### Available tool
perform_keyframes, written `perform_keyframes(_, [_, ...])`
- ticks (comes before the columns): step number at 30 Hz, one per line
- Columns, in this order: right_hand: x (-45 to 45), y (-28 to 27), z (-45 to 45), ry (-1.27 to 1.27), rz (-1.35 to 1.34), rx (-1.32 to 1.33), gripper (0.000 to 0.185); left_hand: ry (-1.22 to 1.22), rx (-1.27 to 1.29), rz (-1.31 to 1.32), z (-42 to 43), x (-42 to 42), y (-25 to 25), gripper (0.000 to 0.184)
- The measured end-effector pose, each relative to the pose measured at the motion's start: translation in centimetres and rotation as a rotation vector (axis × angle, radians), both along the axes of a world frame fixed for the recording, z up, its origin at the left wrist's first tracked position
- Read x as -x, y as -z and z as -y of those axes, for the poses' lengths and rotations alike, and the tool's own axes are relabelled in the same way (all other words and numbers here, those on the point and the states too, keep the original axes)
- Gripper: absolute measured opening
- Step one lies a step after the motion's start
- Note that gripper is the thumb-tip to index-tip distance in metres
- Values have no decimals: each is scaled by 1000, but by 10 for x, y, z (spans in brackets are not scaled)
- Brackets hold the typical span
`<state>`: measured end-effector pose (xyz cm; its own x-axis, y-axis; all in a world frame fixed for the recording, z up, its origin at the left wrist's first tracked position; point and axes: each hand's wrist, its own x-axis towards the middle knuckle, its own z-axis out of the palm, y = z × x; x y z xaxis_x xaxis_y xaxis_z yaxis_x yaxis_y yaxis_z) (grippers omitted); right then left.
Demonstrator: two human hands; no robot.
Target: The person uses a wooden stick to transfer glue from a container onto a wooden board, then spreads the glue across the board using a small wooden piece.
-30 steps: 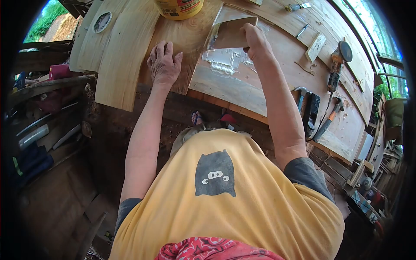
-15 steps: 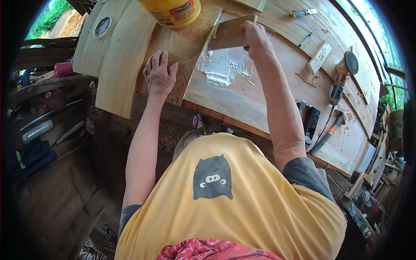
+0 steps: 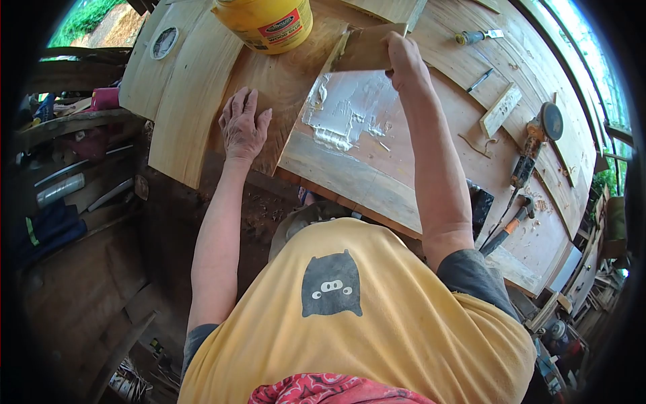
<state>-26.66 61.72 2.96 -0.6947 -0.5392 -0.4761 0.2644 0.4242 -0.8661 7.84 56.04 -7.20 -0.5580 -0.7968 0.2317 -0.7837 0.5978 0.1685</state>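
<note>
Over the white glue (image 3: 350, 108) on the tabletop (image 3: 370, 168), the right hand (image 3: 406, 62) grips 1 flat wooden piece (image 3: 367, 50), fingers closed; the left hand (image 3: 245, 128), fingers loosely spread, rests on a brown board (image 3: 282, 84).

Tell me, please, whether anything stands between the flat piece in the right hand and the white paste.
Nothing visible does: the flat piece in the right hand borders the white paste in this view. The yellow bucket stands off to the left. What lies beneath the piece is hidden.
</note>
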Motion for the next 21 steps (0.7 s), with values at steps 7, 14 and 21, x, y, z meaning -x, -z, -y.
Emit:
perform_keyframes(7, [34,23,35,-101,25,64,25,3,-1,-2,1,2,4,56])
perform_keyframes(14, [-61,-15,-18,-164,-170,-78,26,7,-7,-17,2,-2,5,56])
perform_keyframes(21, [-145,-25,-67,-119,-79,-235,37,70,-65,-156,6,-11,7,53])
